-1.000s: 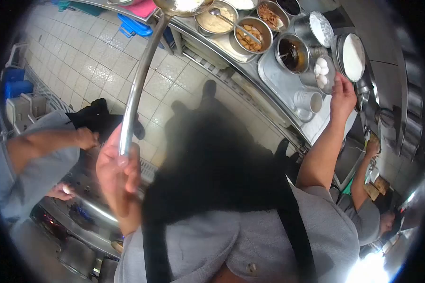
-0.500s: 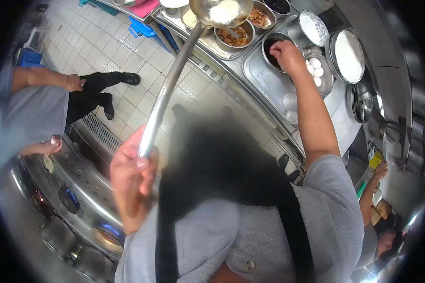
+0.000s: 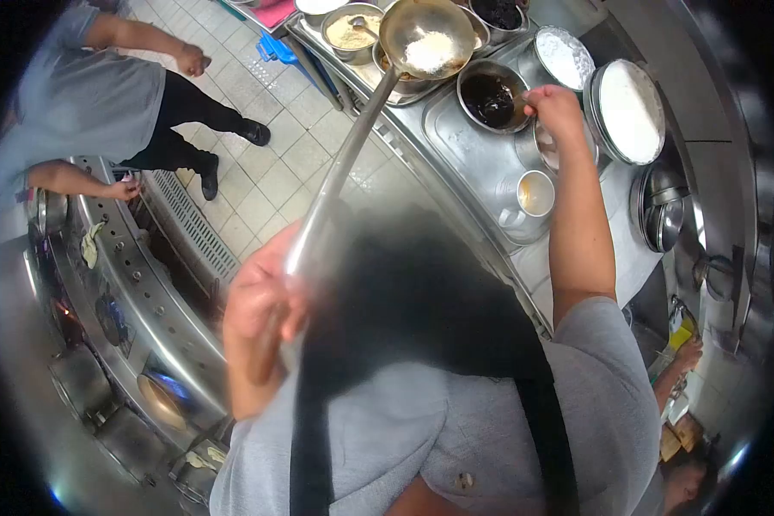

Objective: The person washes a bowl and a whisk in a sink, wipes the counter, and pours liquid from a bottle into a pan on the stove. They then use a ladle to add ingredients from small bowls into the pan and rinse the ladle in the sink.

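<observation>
My left hand (image 3: 265,288) is closed around the long metal handle of a ladle (image 3: 408,26). The ladle's wide bowl, with white powder or grains in it, is over the containers at the counter's edge. With its fingers pinched, my right hand (image 3: 559,113) is at the right rim of a metal pot (image 3: 468,113) of dark liquid (image 3: 492,96). Whatever those fingertips hold is too small to make out. Close below that hand is a bowl (image 3: 545,148), partly hidden by my forearm. A white mug (image 3: 535,194) stands nearer me on the steel tray.
A bowl of pale powder (image 3: 352,33) with a spoon and a bowl of dark pieces (image 3: 497,13) stand at the back. White-filled tubs (image 3: 627,112) are on the right. At left, another person (image 3: 103,86) stands by the stove (image 3: 159,310), where a burner flames. Another person's hand (image 3: 686,354) shows at right.
My right hand has moved from over the dark liquid to the pot's right rim. The view has shifted, and the ladle appears farther right. The person at left has raised one arm.
</observation>
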The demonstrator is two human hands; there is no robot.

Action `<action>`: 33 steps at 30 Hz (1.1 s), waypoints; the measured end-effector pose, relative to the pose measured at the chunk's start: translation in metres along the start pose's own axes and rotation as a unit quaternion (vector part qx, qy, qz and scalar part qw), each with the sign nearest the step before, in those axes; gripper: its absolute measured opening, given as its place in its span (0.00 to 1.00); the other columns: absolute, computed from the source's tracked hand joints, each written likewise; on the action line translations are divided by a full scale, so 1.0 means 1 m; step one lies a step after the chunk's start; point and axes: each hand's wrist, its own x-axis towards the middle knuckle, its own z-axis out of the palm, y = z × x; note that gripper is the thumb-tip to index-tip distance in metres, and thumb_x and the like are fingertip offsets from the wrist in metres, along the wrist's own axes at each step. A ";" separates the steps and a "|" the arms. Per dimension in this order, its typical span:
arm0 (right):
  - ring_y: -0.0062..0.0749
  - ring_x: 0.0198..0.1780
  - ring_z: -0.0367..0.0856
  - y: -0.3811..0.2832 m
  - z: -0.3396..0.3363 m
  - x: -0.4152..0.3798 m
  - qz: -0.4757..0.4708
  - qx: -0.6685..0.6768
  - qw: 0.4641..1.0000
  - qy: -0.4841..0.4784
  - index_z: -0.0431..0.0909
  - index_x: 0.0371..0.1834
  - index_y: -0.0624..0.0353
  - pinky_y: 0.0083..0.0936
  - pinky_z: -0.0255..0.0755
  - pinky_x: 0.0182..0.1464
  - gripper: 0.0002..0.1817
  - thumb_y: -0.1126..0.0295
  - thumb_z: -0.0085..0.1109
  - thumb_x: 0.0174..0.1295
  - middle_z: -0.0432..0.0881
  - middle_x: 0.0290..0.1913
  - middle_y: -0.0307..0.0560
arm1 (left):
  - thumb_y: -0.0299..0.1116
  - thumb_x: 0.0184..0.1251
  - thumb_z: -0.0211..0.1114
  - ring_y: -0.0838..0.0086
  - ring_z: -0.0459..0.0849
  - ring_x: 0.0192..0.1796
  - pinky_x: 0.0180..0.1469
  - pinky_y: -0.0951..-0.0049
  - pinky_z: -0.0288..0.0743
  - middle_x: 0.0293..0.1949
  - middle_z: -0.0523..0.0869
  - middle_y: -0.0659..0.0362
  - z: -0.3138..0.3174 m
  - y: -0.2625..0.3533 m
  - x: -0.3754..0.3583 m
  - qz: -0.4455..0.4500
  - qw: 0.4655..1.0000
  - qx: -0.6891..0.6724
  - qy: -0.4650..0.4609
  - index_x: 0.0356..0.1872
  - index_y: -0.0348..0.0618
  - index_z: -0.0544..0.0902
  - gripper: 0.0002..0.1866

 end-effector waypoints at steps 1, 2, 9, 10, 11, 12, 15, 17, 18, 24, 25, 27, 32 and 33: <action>0.26 0.26 0.79 0.002 -0.004 -0.002 0.018 0.040 0.999 -0.006 0.84 0.29 0.63 0.25 0.71 0.34 0.09 0.67 0.62 0.54 0.84 0.24 0.44 | 0.24 0.57 0.55 0.78 0.70 0.08 0.10 0.83 0.67 0.18 0.70 0.56 0.001 -0.002 0.000 -0.001 1.000 0.005 -0.002 0.70 0.28 0.54 0.37; 0.19 0.23 0.74 0.001 -0.009 -0.004 0.060 0.096 0.993 -0.011 0.84 0.31 0.63 0.21 0.68 0.29 0.09 0.67 0.62 0.55 0.84 0.25 0.41 | 0.23 0.58 0.55 0.78 0.70 0.08 0.10 0.83 0.67 0.19 0.70 0.56 0.002 -0.003 0.000 -0.001 1.000 0.008 -0.004 0.70 0.29 0.54 0.36; 0.11 0.20 0.66 -0.041 -0.041 -0.056 0.010 0.308 0.950 0.059 0.82 0.38 0.63 0.12 0.60 0.23 0.08 0.71 0.62 0.59 0.85 0.30 0.42 | 0.24 0.61 0.55 0.77 0.71 0.09 0.10 0.82 0.68 0.19 0.70 0.57 0.014 -0.014 0.007 0.002 0.999 -0.023 -0.023 0.69 0.29 0.56 0.34; 0.11 0.20 0.66 -0.046 -0.040 -0.061 -0.048 0.344 0.934 0.084 0.82 0.39 0.64 0.11 0.60 0.23 0.08 0.71 0.62 0.61 0.85 0.31 0.42 | 0.24 0.61 0.55 0.77 0.71 0.10 0.10 0.81 0.68 0.20 0.70 0.57 0.009 -0.017 0.007 0.001 1.000 -0.016 -0.018 0.69 0.30 0.56 0.34; 0.11 0.21 0.66 -0.052 -0.037 -0.065 -0.106 0.378 0.913 0.109 0.81 0.39 0.64 0.11 0.60 0.23 0.07 0.71 0.62 0.62 0.85 0.31 0.43 | 0.24 0.61 0.55 0.77 0.71 0.10 0.10 0.81 0.68 0.20 0.70 0.57 0.009 -0.018 0.008 0.003 1.000 -0.016 -0.019 0.69 0.30 0.56 0.34; 0.11 0.21 0.67 -0.056 -0.032 -0.068 -0.130 0.391 0.904 0.114 0.81 0.39 0.64 0.11 0.61 0.23 0.07 0.72 0.63 0.62 0.86 0.32 0.43 | 0.24 0.61 0.55 0.77 0.71 0.10 0.11 0.81 0.69 0.20 0.70 0.57 0.010 -0.019 0.009 -0.003 0.999 -0.025 -0.028 0.70 0.30 0.56 0.34; 0.11 0.21 0.68 -0.044 -0.002 -0.057 -0.179 0.345 0.913 0.124 0.81 0.39 0.64 0.11 0.62 0.24 0.07 0.71 0.63 0.62 0.86 0.33 0.44 | 0.24 0.61 0.55 0.77 0.71 0.10 0.11 0.81 0.69 0.20 0.71 0.57 0.015 -0.019 0.012 -0.015 0.998 -0.048 -0.045 0.70 0.30 0.55 0.34; 0.11 0.22 0.69 -0.041 0.006 -0.055 -0.161 0.320 0.926 0.120 0.81 0.39 0.64 0.10 0.63 0.24 0.07 0.72 0.63 0.62 0.86 0.33 0.44 | 0.24 0.61 0.55 0.77 0.71 0.10 0.11 0.81 0.70 0.20 0.71 0.57 0.015 -0.018 0.013 -0.018 0.996 -0.064 -0.053 0.70 0.30 0.55 0.34; 0.11 0.22 0.69 -0.039 0.009 -0.054 -0.174 0.342 0.916 0.122 0.81 0.39 0.64 0.11 0.63 0.24 0.07 0.72 0.63 0.62 0.86 0.33 0.44 | 0.23 0.61 0.55 0.77 0.72 0.10 0.12 0.81 0.70 0.20 0.71 0.57 0.012 -0.018 0.012 -0.028 0.996 -0.062 -0.050 0.70 0.30 0.55 0.34; 0.12 0.22 0.69 -0.034 0.013 -0.055 -0.199 0.367 0.900 0.129 0.81 0.39 0.65 0.11 0.63 0.24 0.06 0.74 0.62 0.62 0.86 0.34 0.46 | 0.23 0.62 0.54 0.76 0.74 0.11 0.13 0.80 0.73 0.20 0.72 0.55 -0.020 -0.034 0.010 -0.022 0.997 -0.052 -0.045 0.70 0.29 0.53 0.35; 0.12 0.22 0.69 -0.034 0.014 -0.052 -0.204 0.369 0.899 0.122 0.81 0.39 0.65 0.11 0.63 0.24 0.06 0.74 0.62 0.62 0.86 0.34 0.46 | 0.23 0.63 0.54 0.75 0.74 0.12 0.13 0.80 0.73 0.20 0.73 0.55 -0.025 -0.037 0.008 -0.015 0.998 -0.039 -0.041 0.70 0.29 0.52 0.34; 0.13 0.22 0.70 -0.033 0.015 -0.051 -0.196 0.344 0.913 0.104 0.81 0.38 0.65 0.11 0.63 0.24 0.05 0.75 0.61 0.63 0.86 0.34 0.47 | 0.23 0.64 0.53 0.75 0.75 0.12 0.14 0.80 0.74 0.21 0.73 0.55 -0.031 -0.042 0.006 -0.003 0.999 -0.013 -0.031 0.71 0.30 0.51 0.34; 0.13 0.23 0.71 -0.038 0.011 -0.055 -0.215 0.382 0.888 0.139 0.78 0.41 0.64 0.12 0.66 0.24 0.07 0.72 0.60 0.64 0.86 0.35 0.47 | 0.23 0.65 0.54 0.76 0.76 0.13 0.14 0.81 0.75 0.22 0.74 0.56 -0.006 -0.030 0.007 -0.037 0.998 -0.051 -0.024 0.71 0.33 0.53 0.33; 0.13 0.24 0.72 -0.027 0.005 -0.050 -0.171 0.322 0.916 0.170 0.78 0.41 0.63 0.12 0.67 0.25 0.09 0.68 0.61 0.65 0.86 0.37 0.47 | 0.22 0.65 0.54 0.76 0.76 0.13 0.14 0.81 0.75 0.22 0.74 0.57 -0.005 -0.029 0.006 -0.046 0.997 -0.060 -0.024 0.71 0.34 0.53 0.33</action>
